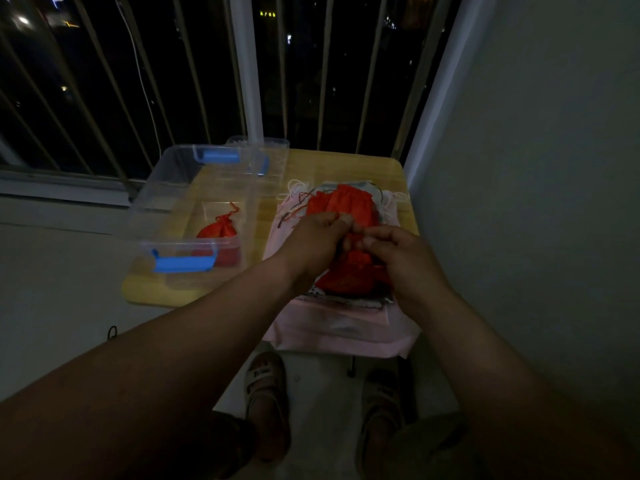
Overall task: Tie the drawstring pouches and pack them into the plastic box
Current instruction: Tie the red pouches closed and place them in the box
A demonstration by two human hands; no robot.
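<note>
Left hand (313,242): fingers curled, thumb and fingertips pinching the top of a red pouch (349,275); the dim light hides whether it is cloth or cord that they hold.
Right hand (398,259): also curled and pinching the same spot; its fingertips meet the left hand's at about 10 o'clock from its knuckles.
Red pouch: its body hangs at 6 o'clock from the joined fingertips, between the two wrists, and its lower end rests on the stack beneath.
Red pile (346,206): more red pouches, at 12 o'clock from the hands, touching the left hand's knuckles.
Cords (298,192): loose pale and dark strings, trailing off the pile toward 10 o'clock.
Stack (346,330): flat pink and grey pouches under the red ones, overhanging the bench's near edge at 6 o'clock.
Box (162,188): clear plastic with blue handles, open, at 9 o'clock from the hands, well apart from them.
Packed pouch (218,230): red, cinched at the neck, lying in the box's near right corner.
Lid (273,147): clear, at 1 o'clock from the box, at the bench's far edge.
Bench (346,164): small, pale wood, set against a barred window.
Sandals (265,379): on the floor below the bench, at 6 o'clock.
</note>
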